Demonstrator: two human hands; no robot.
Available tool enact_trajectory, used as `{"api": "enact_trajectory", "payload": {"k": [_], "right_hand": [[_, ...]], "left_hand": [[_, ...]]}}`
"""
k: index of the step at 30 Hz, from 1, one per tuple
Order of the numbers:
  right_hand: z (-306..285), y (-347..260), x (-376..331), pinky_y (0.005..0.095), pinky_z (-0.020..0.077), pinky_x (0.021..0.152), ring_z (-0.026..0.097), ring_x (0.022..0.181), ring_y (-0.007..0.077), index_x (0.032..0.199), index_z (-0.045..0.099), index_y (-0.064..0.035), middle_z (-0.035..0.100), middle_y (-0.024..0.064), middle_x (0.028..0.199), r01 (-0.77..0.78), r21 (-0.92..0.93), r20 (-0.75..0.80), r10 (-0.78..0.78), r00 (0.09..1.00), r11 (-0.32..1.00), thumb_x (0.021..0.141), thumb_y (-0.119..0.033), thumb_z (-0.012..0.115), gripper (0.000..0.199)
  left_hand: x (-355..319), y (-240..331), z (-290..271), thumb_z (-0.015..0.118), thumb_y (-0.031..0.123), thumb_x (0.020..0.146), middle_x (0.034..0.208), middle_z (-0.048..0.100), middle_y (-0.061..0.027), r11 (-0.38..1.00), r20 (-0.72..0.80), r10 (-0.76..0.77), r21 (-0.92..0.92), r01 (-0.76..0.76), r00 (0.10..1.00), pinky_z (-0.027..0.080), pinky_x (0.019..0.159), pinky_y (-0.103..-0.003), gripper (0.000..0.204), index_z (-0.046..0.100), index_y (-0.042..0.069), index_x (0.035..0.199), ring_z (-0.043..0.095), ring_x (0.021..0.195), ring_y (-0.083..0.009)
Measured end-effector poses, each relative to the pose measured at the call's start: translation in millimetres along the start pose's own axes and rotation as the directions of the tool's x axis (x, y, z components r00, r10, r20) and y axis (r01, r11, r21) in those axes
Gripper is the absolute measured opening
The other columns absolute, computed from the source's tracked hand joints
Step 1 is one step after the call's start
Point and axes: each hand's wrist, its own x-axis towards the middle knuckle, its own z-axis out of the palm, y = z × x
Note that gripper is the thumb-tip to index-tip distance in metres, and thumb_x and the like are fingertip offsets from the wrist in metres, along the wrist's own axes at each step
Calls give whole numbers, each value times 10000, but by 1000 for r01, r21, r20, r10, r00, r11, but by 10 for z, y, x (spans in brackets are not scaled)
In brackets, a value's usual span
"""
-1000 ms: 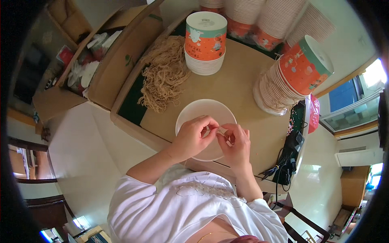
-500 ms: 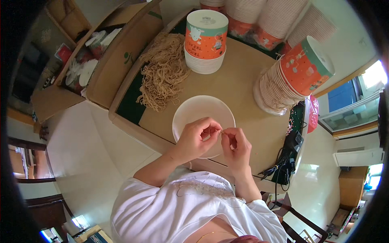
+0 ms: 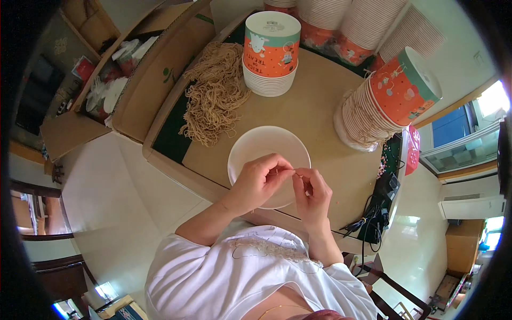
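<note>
My left hand [image 3: 262, 180] and my right hand [image 3: 311, 193] meet fingertip to fingertip, both pinched closed on a thin strand that looks like twine. Most of the strand is hidden by the fingers. Under them a white round paper bucket [image 3: 256, 141] stands mouth up at the table's near edge, its near side partly covered by my hands. A loose heap of tan twine [image 3: 213, 98] lies beyond it to the left. Upside-down orange and green printed paper buckets form one stack [image 3: 271, 53] straight ahead. Another stack [image 3: 397, 93], with twine hanging along its rims, leans at the right.
More white and orange bucket stacks [image 3: 362, 32] line the table's far side. An open cardboard box [image 3: 154, 80] with plastic-wrapped items stands left. Black cables [image 3: 373, 210] lie at the table's right edge, near a pink object [image 3: 412, 149]. Brown cardboard [image 3: 320, 122] covers the tabletop.
My fingertips have shifted slightly against each other, and the left thumb now lies straighter along the pinch. The bucket and stacks have stayed in place.
</note>
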Motion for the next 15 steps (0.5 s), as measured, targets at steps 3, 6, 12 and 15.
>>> {"api": "enact_trajectory", "payload": {"k": [3,6,12,15], "right_hand": [[21,23,-29,291,434,549,529,585,186,861,622,-28,623,70,753,-29,33,11,29,1000,999,798,19,639,80],[37,68,-38,294,430,547,525,583,189,852,617,-31,621,68,750,-2,45,9,2,1000,999,798,18,642,78],[12,66,-18,293,415,538,514,573,187,857,615,-34,607,67,729,59,12,5,-59,998,998,802,11,646,78],[-48,-19,15,289,411,536,510,565,178,866,617,-29,600,66,719,-37,3,25,36,999,999,810,7,643,71]], "left_hand": [[4,-54,33,630,79,860,747,593,-70,994,-60,107,34,-105,992,455,542,-298,91,552,34,872,576,601,-184],[-9,-63,68,609,66,867,761,582,-102,979,-132,149,157,-127,980,459,542,-332,100,515,41,888,593,640,-257],[3,-51,115,603,57,865,796,574,-123,906,-168,277,374,-199,946,459,544,-368,125,487,47,908,592,673,-293],[42,-31,111,606,56,863,815,577,-118,915,-153,264,351,-197,952,463,554,-367,127,486,43,902,593,673,-293]]}}
